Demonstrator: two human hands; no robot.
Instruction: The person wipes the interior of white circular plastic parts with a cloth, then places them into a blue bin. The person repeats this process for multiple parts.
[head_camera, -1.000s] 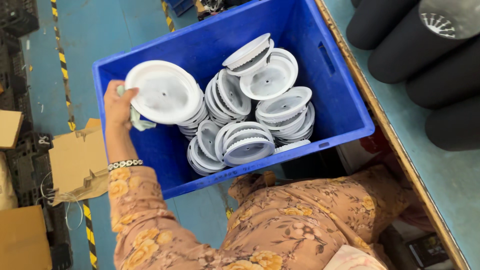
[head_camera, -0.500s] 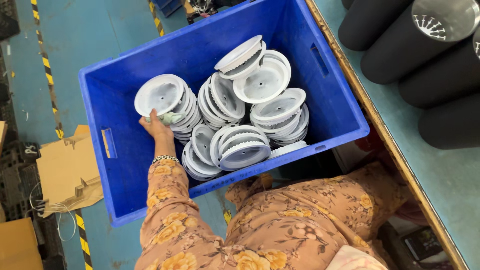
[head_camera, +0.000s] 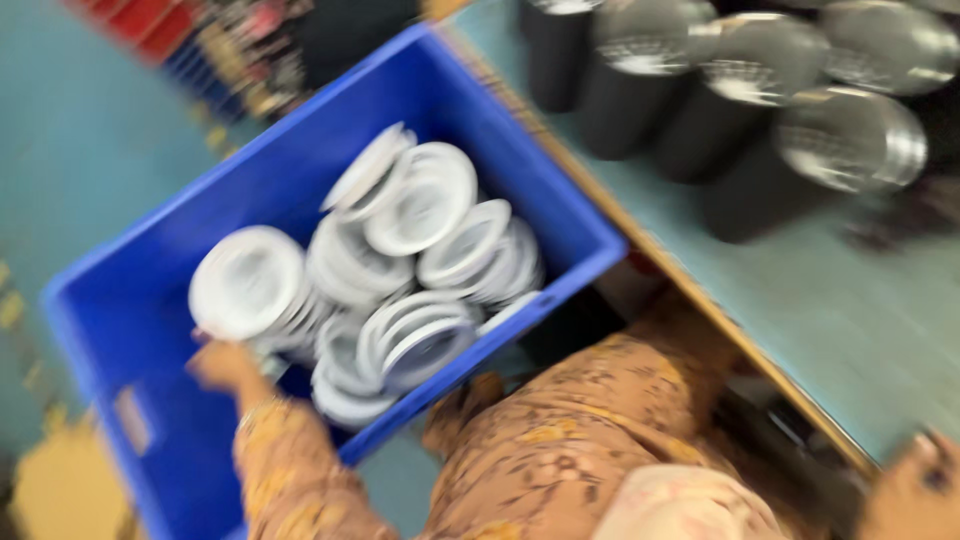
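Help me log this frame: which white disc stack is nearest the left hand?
The leftmost stack of white discs, right above the left hand; the others lie farther right.

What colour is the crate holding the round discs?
Blue crate, white discs; head view, though blurred.

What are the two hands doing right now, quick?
Left hand: inside the blue crate, at a stack of white discs; the blur hides its grip.
Right hand: at the frame's corner, too blurred to tell.

A pale rectangular label (head_camera: 131, 419) sits on the inner wall of the blue crate (head_camera: 520, 170), at about eight o'clock in the frame. At seven o'clock, a flattened tan cardboard piece (head_camera: 60, 495) lies on the floor, too blurred for detail.
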